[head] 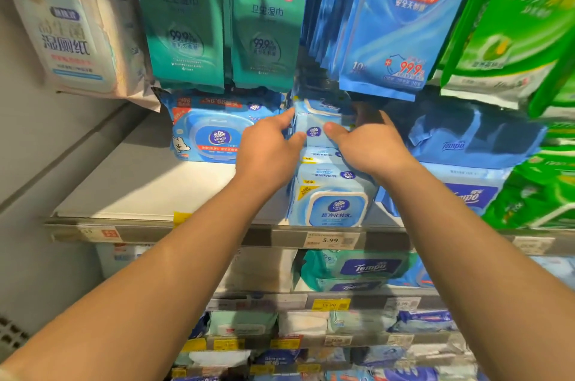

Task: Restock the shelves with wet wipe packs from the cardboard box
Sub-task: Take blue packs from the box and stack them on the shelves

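Note:
A light blue Vinda wet wipe pack sits on top of a stack of like packs on the white shelf. My left hand grips its left side, thumb and fingers curled around the edge. On the pack's right side, my right hand holds it with the thumb on the front and the fingers reaching behind. A flat Vinda pack with a blue lid lies to the left at the back of the shelf. The cardboard box is out of view.
Hanging Tempo packs and blue Vinda sachets crowd the space just above the stack. Blue Tempo packs and green packs fill the shelf's right. Price-tag rail runs along the front edge. Lower shelves hold more packs.

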`<state>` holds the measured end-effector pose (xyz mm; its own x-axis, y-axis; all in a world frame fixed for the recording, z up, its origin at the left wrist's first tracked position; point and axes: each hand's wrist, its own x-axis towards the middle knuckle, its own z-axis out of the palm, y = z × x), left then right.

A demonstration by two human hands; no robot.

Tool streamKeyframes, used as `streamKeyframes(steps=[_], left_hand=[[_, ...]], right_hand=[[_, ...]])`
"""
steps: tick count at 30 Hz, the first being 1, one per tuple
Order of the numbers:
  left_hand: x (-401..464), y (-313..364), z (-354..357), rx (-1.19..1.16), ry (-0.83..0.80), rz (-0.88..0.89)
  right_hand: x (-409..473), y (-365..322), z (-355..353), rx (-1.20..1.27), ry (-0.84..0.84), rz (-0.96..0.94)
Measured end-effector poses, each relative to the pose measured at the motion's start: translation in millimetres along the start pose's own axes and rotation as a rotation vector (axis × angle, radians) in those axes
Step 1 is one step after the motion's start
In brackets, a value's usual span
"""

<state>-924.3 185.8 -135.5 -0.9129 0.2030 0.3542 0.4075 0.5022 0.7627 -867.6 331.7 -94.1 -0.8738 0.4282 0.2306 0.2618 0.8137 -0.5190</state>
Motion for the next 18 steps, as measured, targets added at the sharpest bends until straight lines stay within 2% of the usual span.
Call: streamKeyframes(steps=[4,7,14,18], left_hand=[[7.4,1.7,5.0,-0.056,0.06,-0.067],[14.7,4.3,5.5,-0.045,0.025,-0.118],[26.3,0.9,-0.4,-0.071,0.006,-0.05],[29.6,-4.5,1.6,0.01,-0.02,-0.032]], right_hand=[[6.8,-8.5,4.1,0.002,0.06,0.036],[6.0,-13.6,4.8,-0.02,0.087,0.038],[8.7,-20.7,4.9,-0.25,0.026,0.039],[10.7,-21.3,9.0,-0.244,-0.006,0.105]])
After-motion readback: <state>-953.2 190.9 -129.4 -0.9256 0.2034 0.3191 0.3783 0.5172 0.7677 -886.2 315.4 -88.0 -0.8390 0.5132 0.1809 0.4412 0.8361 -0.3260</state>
